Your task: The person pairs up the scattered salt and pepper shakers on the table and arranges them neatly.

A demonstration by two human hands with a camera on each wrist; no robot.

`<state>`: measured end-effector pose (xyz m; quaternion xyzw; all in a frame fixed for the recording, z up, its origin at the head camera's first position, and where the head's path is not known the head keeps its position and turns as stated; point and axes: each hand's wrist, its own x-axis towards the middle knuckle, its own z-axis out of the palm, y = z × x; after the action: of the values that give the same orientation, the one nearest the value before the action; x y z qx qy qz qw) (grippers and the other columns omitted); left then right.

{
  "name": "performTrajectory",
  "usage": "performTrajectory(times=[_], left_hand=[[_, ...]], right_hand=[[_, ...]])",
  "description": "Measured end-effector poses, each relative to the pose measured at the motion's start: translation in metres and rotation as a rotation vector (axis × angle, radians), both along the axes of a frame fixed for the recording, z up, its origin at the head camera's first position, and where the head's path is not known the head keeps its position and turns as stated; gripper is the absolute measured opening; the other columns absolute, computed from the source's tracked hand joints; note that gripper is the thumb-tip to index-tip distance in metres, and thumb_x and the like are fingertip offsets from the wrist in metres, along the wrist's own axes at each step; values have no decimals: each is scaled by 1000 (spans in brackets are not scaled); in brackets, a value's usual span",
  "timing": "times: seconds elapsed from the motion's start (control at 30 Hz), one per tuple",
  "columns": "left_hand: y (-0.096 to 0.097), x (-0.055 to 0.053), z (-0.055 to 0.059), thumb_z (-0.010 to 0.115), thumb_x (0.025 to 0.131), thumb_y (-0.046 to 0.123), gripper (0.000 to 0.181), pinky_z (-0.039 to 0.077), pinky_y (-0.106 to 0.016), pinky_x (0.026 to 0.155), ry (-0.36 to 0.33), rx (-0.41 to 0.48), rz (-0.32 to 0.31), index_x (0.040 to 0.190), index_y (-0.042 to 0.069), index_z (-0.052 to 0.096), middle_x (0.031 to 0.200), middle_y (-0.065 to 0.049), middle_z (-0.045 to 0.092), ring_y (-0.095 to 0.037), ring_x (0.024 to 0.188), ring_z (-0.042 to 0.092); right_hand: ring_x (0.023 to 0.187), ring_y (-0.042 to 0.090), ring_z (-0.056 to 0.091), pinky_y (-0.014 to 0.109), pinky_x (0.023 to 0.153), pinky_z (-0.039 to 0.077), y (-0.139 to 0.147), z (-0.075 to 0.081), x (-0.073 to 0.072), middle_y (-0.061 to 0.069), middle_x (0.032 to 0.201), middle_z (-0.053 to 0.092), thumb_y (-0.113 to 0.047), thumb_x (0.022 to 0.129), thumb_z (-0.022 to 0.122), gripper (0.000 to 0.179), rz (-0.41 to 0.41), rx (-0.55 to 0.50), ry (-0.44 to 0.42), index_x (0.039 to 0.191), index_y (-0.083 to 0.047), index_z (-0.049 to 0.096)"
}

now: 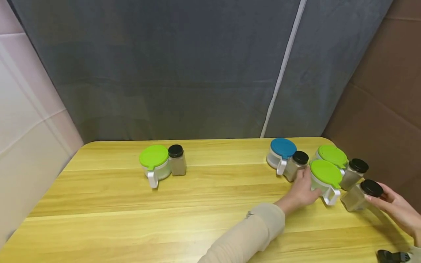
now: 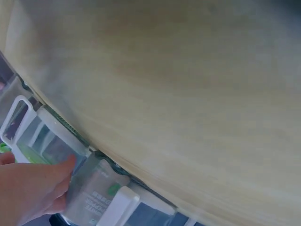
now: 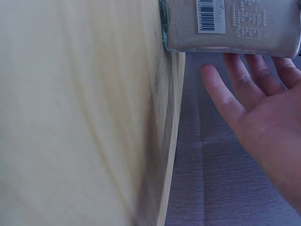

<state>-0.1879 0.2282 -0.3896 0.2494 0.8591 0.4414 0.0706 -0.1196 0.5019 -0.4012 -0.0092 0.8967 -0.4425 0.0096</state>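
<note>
At the right side of the table, my left hand (image 1: pixel 303 190) holds a clear jar with a green lid and white handle (image 1: pixel 325 173), thumb at its front and fingers along its left side. Those fingers lie between it and a black-capped spice jar (image 1: pixel 292 170). My right hand (image 1: pixel 394 206) grips another black-capped spice jar (image 1: pixel 356 199) near its cap, thumb in front. In the right wrist view this spice jar (image 3: pixel 230 42) shows greyish powder and a barcode label, its base right at the table edge.
Behind these stand a blue-lidded jar (image 1: pixel 283 148), another green-lidded jar (image 1: pixel 332 155) and a further spice jar (image 1: pixel 355 171). Farther left, a green-lidded jar (image 1: pixel 154 157) and a spice jar (image 1: pixel 177 162) stand together on the wooden table (image 1: pixel 148 226). A black object (image 1: pixel 393 256) lies near my right wrist.
</note>
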Motion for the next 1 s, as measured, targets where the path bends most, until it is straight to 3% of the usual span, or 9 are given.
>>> performTrajectory(times=[0.27,0.4,0.57,1.0], left_hand=[[14,2,-3,64,73,14,77,36,-18,84,79,-153,84,138,11,23,129,-1,33,-10,102,45],[23,2,-5,67,70,12,84,36,-21,87,63,-139,123,139,13,19,129,-1,35,-13,108,44],[31,2,-7,69,71,13,86,33,-23,91,45,-102,143,139,16,17,132,0,32,-14,115,37],[42,3,-6,76,66,34,96,33,-20,90,167,-117,206,139,16,17,137,0,25,-15,119,33]], right_hand=[[85,-20,35,16,62,41,0,-1,-1,-21,108,30,-14,93,45,48,-20,19,-43,121,-44,21],[83,-20,36,16,61,41,1,-3,-1,-27,104,32,-14,92,47,47,-42,-2,-56,118,-46,23],[88,-18,39,9,64,38,4,-6,0,-32,103,36,-6,91,47,48,4,-65,7,116,-44,31],[96,-23,29,5,70,30,7,-13,-1,-26,119,25,-10,94,41,56,40,-39,0,138,-34,16]])
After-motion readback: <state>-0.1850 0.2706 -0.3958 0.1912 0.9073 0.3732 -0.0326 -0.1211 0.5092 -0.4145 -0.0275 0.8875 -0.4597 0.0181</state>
